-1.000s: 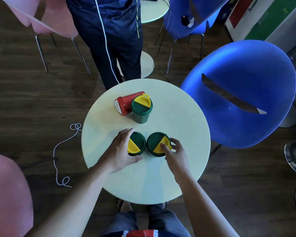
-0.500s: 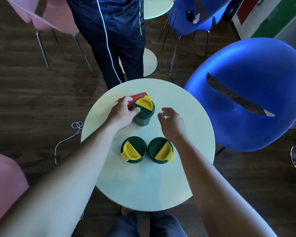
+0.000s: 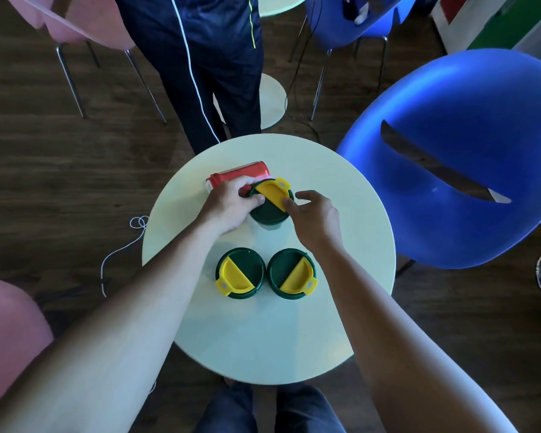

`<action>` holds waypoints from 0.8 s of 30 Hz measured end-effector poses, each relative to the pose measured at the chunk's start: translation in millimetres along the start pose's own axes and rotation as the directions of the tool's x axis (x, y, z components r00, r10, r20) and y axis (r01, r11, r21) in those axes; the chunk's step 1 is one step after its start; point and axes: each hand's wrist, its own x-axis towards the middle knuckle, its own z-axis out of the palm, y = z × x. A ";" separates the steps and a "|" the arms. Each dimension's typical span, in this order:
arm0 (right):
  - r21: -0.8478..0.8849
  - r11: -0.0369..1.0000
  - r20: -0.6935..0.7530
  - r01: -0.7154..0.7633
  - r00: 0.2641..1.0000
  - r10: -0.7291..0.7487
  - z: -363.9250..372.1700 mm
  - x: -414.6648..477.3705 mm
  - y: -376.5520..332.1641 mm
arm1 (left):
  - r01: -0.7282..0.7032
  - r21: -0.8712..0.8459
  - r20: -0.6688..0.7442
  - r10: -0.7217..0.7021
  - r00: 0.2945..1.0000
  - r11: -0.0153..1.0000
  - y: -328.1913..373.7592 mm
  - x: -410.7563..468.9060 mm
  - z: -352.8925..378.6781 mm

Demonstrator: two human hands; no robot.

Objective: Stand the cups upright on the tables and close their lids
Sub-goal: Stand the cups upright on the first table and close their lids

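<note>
Three green cups with yellow flip lids stand upright on a round pale table (image 3: 341,245). The two near cups, left (image 3: 239,273) and right (image 3: 292,274), have their yellow flaps lying flat. The far green cup (image 3: 270,210) has its yellow flap (image 3: 274,192) tilted up. My left hand (image 3: 230,204) grips that cup's rim from the left. My right hand (image 3: 314,215) touches the flap's right edge with its fingertips. A red cup (image 3: 241,176) lies on its side behind my left hand, partly hidden by it.
A person in dark trousers (image 3: 206,73) stands at the table's far edge. A large blue chair (image 3: 469,145) is close on the right, pink chairs (image 3: 10,326) stand left and far left, and a white cord (image 3: 122,245) lies on the wooden floor.
Both hands left the two near cups and reached forward to the far green cup. My left hand now holds its rim and my right hand has come onto its flap.
</note>
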 end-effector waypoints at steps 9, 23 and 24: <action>-0.056 0.998 0.007 -0.028 1.000 0.028 -13.8 -31.8 29.0 | -0.131 0.139 0.132 0.113 0.985 0.982 1.7 -24.0 9.2; -0.058 0.998 0.034 -0.017 0.999 0.019 -14.5 -24.9 35.3 | -0.118 0.234 0.062 0.106 0.992 0.965 -3.1 -20.9 21.5; -0.049 0.999 0.033 -0.012 0.999 0.014 -14.6 -24.6 36.3 | -0.117 0.238 0.053 0.107 0.993 0.964 -3.4 -21.2 22.0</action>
